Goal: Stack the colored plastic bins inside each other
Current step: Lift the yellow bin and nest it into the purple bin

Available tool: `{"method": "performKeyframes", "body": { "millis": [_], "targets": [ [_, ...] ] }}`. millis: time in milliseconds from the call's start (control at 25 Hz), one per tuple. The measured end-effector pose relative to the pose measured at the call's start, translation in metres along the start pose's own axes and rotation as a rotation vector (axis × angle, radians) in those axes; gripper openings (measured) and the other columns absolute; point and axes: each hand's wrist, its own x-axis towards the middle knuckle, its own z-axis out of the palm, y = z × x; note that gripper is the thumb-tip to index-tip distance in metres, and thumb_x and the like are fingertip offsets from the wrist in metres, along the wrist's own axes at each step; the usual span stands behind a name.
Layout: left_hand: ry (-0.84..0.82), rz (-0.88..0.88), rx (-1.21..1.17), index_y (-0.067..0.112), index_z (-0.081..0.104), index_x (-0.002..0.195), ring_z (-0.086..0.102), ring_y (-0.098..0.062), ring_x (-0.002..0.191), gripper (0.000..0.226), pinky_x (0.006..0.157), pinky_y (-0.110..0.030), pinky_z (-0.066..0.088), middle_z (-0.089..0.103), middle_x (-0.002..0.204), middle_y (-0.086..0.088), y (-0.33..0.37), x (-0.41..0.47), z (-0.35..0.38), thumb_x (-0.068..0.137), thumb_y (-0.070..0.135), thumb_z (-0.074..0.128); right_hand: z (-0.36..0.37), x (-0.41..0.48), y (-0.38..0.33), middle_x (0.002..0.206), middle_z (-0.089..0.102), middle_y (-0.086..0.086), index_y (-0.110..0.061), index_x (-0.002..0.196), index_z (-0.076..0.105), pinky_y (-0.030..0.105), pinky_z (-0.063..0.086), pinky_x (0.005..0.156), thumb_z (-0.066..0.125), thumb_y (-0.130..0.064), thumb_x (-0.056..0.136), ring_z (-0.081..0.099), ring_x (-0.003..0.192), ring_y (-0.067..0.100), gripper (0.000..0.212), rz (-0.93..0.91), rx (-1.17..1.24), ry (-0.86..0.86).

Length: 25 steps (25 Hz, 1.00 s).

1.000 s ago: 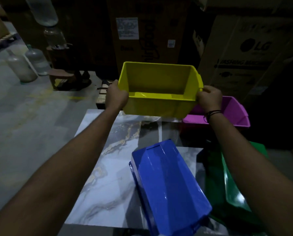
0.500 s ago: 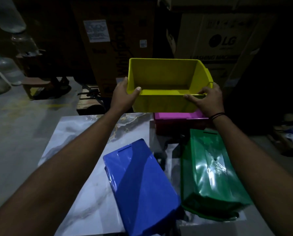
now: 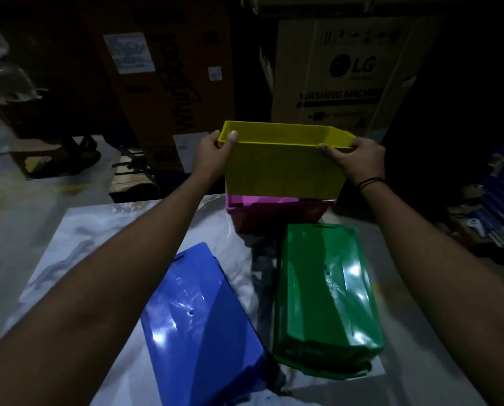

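A yellow bin [image 3: 283,168] is held upright by its rim, my left hand [image 3: 212,156] on its left end and my right hand [image 3: 355,158] on its right end. Its bottom sits directly over the magenta bin [image 3: 274,206], which stands open side up at the far side of the marble table [image 3: 104,230]; whether the yellow bin has entered it I cannot tell. A blue bin [image 3: 198,323] lies upside down near the front. Beside it on the right a green bin [image 3: 324,294] also lies upside down.
Large cardboard appliance boxes [image 3: 338,74] stand just behind the table. A wooden pallet [image 3: 133,177] and dark clutter lie on the concrete floor to the left. More stacked goods [image 3: 491,206] sit in shadow at the right.
The yellow bin has moved right and down, from beside the magenta bin to directly over it. My view has shifted right, bringing the green bin fully into sight.
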Motion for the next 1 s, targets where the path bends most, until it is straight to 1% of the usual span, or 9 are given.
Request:
{"method": "performKeyframes", "body": {
  "millis": [40,120,200,280,360,400,600,800,1000],
  "targets": [
    [-0.023,0.021,0.000,0.018,0.065,0.102,0.068,0.003,0.080,0.014,0.073,-0.028,0.058,0.067,0.094,-0.002,-0.006,0.002,0.004,0.105,0.029,0.056,0.003,0.005,0.008,0.069,0.063,0.011,-0.006,0.071,0.066,0.035,0.039,0.054,0.073,-0.076,0.067,0.060,0.069,0.024,0.070,-0.003,-0.018,-0.022],
    [-0.085,0.017,0.006,0.001,0.062,0.125,0.071,-0.024,0.101,0.032,0.087,-0.042,0.060,0.070,0.114,-0.017,-0.021,0.006,0.012,0.102,0.024,0.061,0.011,0.012,0.025,0.072,0.062,0.015,0.000,0.074,0.068,0.033,0.035,0.051,0.075,-0.073,0.067,0.063,0.072,0.028,0.073,-0.019,-0.078,-0.094],
    [-0.091,-0.027,0.001,-0.001,0.058,0.133,0.068,-0.032,0.112,0.039,0.093,-0.046,0.058,0.069,0.125,-0.020,-0.034,0.005,0.018,0.100,0.019,0.065,0.024,0.018,0.040,0.076,0.061,0.014,-0.001,0.076,0.068,0.027,0.031,0.047,0.076,-0.072,0.065,0.064,0.078,0.029,0.072,-0.014,-0.092,-0.150],
    [-0.082,-0.058,-0.002,-0.001,0.058,0.133,0.068,-0.035,0.114,0.040,0.095,-0.049,0.058,0.068,0.127,-0.021,-0.046,0.004,0.023,0.099,0.016,0.067,0.033,0.023,0.049,0.090,0.063,0.010,-0.005,0.082,0.069,0.023,0.035,0.053,0.080,-0.071,0.061,0.065,0.090,0.026,0.070,-0.003,-0.067,-0.161],
    [-0.079,-0.074,-0.007,0.001,0.060,0.133,0.069,-0.034,0.113,0.040,0.096,-0.053,0.058,0.069,0.126,-0.019,-0.058,0.006,0.026,0.097,0.016,0.069,0.039,0.026,0.054,0.107,0.064,0.013,-0.006,0.085,0.070,0.023,0.041,0.071,0.083,-0.066,0.062,0.063,0.101,0.027,0.066,-0.021,-0.059,-0.189],
    [-0.080,-0.078,-0.008,0.003,0.060,0.133,0.069,-0.033,0.113,0.040,0.096,-0.054,0.058,0.070,0.126,-0.018,-0.064,0.007,0.028,0.096,0.016,0.070,0.041,0.027,0.056,0.112,0.063,0.015,-0.005,0.086,0.071,0.025,0.041,0.074,0.084,-0.064,0.063,0.063,0.103,0.029,0.065,-0.031,-0.063,-0.208],
    [-0.085,-0.127,0.042,0.009,0.063,0.132,0.070,-0.032,0.112,0.049,0.098,-0.055,0.057,0.072,0.125,-0.014,-0.090,0.008,0.034,0.090,0.031,0.073,0.054,0.021,0.067,0.119,0.061,0.016,-0.004,0.089,0.073,0.025,0.042,0.078,0.084,-0.061,0.065,0.061,0.108,0.030,0.063,-0.042,-0.094,-0.266],
    [-0.147,-0.127,0.218,0.007,0.060,0.136,0.067,-0.035,0.114,0.045,0.098,-0.051,0.055,0.070,0.127,-0.017,-0.100,0.000,0.038,0.095,0.021,0.071,0.065,0.014,0.080,0.127,0.056,0.021,-0.005,0.086,0.075,0.038,0.054,0.088,0.082,-0.065,0.064,0.062,0.105,0.035,0.064,-0.068,-0.181,-0.330],
    [-0.197,-0.099,0.475,0.005,0.067,0.127,0.068,-0.035,0.107,0.037,0.084,-0.038,0.051,0.074,0.117,-0.016,-0.106,-0.002,0.044,0.093,0.019,0.073,0.076,0.007,0.088,0.132,0.049,0.025,-0.001,0.094,0.072,0.044,0.054,0.086,0.076,-0.062,0.075,0.060,0.102,0.040,0.064,-0.049,-0.300,-0.415]
  ]
}}
